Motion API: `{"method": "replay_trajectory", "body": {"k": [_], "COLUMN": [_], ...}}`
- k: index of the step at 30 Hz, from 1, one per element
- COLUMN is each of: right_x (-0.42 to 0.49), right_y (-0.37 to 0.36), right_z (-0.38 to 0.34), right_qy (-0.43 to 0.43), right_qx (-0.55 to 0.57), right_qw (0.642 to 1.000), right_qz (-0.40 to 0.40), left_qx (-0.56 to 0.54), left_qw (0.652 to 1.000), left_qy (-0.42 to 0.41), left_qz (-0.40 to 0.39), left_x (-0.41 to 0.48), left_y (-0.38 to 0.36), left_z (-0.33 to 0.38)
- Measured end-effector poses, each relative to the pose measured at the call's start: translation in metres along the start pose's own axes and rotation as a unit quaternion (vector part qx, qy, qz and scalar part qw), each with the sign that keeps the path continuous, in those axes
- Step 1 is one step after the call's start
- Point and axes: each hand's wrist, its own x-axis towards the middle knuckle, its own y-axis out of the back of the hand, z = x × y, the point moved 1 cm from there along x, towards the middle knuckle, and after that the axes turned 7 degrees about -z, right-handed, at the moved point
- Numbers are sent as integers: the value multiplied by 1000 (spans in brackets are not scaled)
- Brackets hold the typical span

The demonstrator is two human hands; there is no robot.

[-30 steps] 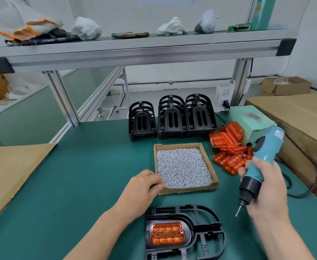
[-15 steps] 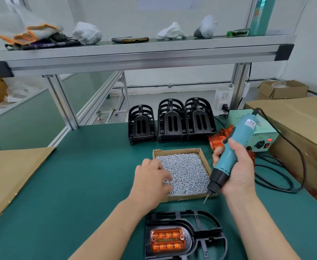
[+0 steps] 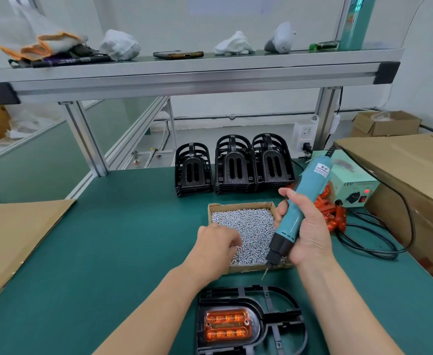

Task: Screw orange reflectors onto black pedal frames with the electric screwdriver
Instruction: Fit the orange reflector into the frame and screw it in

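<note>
The left hand (image 3: 216,243) dips curled fingers into the box (image 3: 241,205) of screws (image 3: 251,221); whether it pinches one is unclear. The right hand (image 3: 310,234) grips the screwdriver (image 3: 297,211) over the box's right edge. The pedal frame (image 3: 282,316), with its reflector (image 3: 227,325), lies just nearside of the box.

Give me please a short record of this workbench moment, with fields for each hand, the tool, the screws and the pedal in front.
left hand: fingers down in the screw box, on the screws; a pinch cannot be told
right hand: grips the electric screwdriver
tool: tilted, bit at the box's near edge, not touching the pedal frame
pedal frame: flat on the mat, orange reflector seated in it
spares: three frame stacks behind the box, loose reflectors to its right
</note>
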Motion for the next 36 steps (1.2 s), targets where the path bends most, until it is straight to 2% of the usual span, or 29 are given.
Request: {"method": "replay_trajectory", "body": {"k": [2,5,8,16,24,29,36], "right_x": [-1,-4,-7,-20,-38,-46,-53], "right_y": [-2,-4,-8,-28,-48,-52,-55], "right_z": [1,0,1,-1,-2,-3,-4], "right_qy": [1,-7,-1,91,138,167,181], "right_qx": [0,4,10,1,-11,-17,-27], "right_qw": [1000,1000,1000,995,990,986,983], "right_qz": [2,-6,-9,-35,-16,-11,6], "left_qx": [-45,-183,-309,-516,-599,-607,-596], "left_qw": [999,982,949,856,799,793,802], "left_qy": [3,19,28,35,39,35,37], "left_qz": [23,42,50,23,35,43,29], "left_x": [-3,-16,-34,-66,-84,-91,-99], "left_y": [3,11,16,13,7,4,2], "left_z": [2,3,4,8,16,16,19]}}
